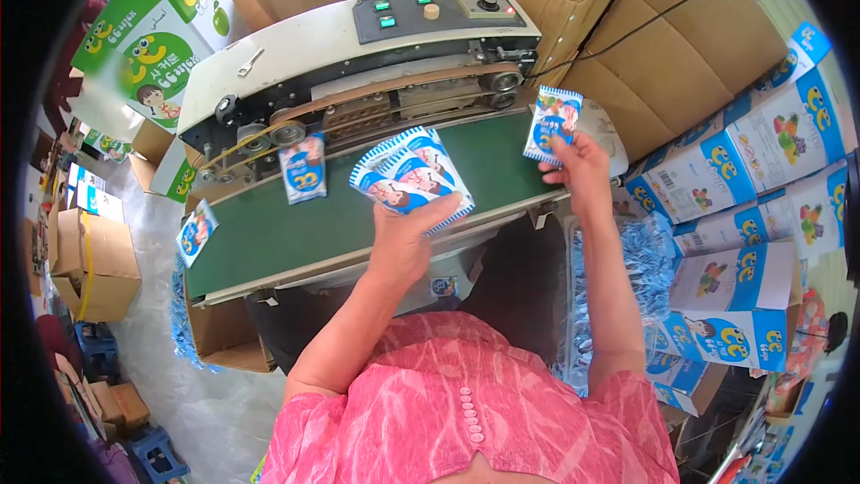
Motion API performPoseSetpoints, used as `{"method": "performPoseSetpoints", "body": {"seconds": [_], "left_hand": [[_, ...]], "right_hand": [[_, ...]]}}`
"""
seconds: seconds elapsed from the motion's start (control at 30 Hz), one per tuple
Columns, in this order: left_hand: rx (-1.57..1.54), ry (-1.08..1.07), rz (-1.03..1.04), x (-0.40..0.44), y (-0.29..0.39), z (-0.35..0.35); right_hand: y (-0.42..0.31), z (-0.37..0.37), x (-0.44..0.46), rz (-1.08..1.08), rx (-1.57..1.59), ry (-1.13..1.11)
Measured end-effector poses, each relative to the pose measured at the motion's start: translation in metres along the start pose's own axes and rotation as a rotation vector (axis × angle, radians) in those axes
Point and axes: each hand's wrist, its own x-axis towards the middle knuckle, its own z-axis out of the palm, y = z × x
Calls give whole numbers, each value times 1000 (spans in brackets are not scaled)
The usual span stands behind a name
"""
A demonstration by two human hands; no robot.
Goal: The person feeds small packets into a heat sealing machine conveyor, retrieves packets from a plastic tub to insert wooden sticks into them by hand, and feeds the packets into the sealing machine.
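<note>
My left hand (408, 237) is closed around several blue-and-white printed packets (417, 170), fanned out above the green conveyor belt (349, 233). In my right hand (580, 166) a single packet of the same kind (553, 121) is pinched at its lower part, over the belt's right end. Another packet (303, 168) stands against the band sealing machine (385, 81), just left of my left hand. One more packet (196, 233) lies at the belt's far left end.
Beside my right arm is a bin heaped with blue-and-white packets (618, 278). Printed cartons (743, 157) are stacked on the right, and green cartons (148, 49) stand at the back left. Plain cardboard boxes (94, 260) sit on the floor at left. A black cable (645, 13) runs behind the machine.
</note>
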Motion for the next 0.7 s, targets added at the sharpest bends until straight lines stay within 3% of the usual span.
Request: {"method": "performPoseSetpoints", "body": {"seconds": [0.27,0.37,0.4,0.5,0.53,0.63,0.7], "left_hand": [[-32,52,-36,-4,6,0],[-43,39,-26,-5,10,-1],[-50,32,-17,-5,13,-2],[-59,-13,-4,-3,16,1],[-62,-41,-2,-2,16,2],[-34,-60,-20,-1,8,2],[-23,-74,-25,-2,8,3]], "right_hand": [[8,18,49,126,-121,-153],[-6,35,42,64,-426,-181],[-10,39,37,64,-427,-191],[-14,41,1,-287,-402,-198],[-14,43,-9,-281,-400,-201],[-13,55,-35,-239,-59,-569],[-14,55,-40,-201,-43,-502]]}}
